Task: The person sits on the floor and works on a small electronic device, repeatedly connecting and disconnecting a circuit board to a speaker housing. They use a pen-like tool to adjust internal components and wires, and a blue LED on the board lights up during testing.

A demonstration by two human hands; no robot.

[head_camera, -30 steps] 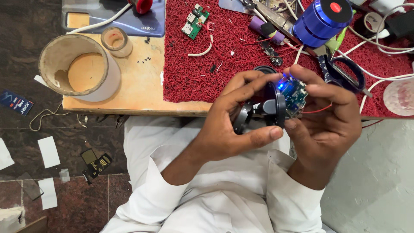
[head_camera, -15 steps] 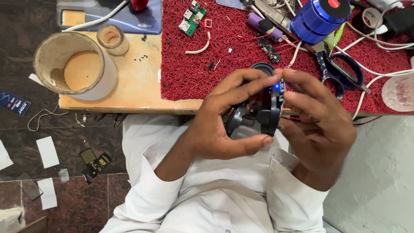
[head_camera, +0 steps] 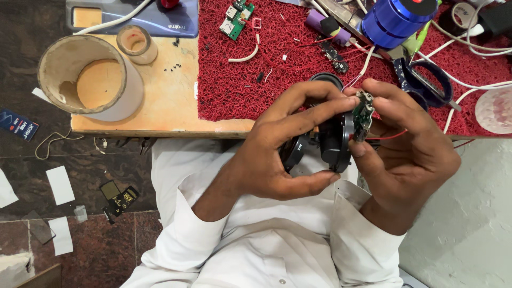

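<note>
My left hand (head_camera: 277,149) wraps around a black round device body (head_camera: 333,141), a small speaker-like housing held over my lap at the table's front edge. My right hand (head_camera: 405,154) pinches a small green circuit board (head_camera: 363,113) against the housing's right side; a red wire (head_camera: 386,137) runs from the board across my right palm. A black ring part (head_camera: 293,153) shows between my left fingers and thumb. Both sleeves are white.
A red mesh mat (head_camera: 240,85) on the wooden table (head_camera: 160,106) carries small circuit boards (head_camera: 236,14), wires, black-handled scissors (head_camera: 426,85) and a blue cylinder (head_camera: 396,21). A wide tape roll (head_camera: 88,80) and a smaller one (head_camera: 137,44) stand left. Paper scraps lie on the floor.
The blue light on the board has gone out. My right hand has turned the board edge-on to the housing, and both hands sit slightly lower and further right.
</note>
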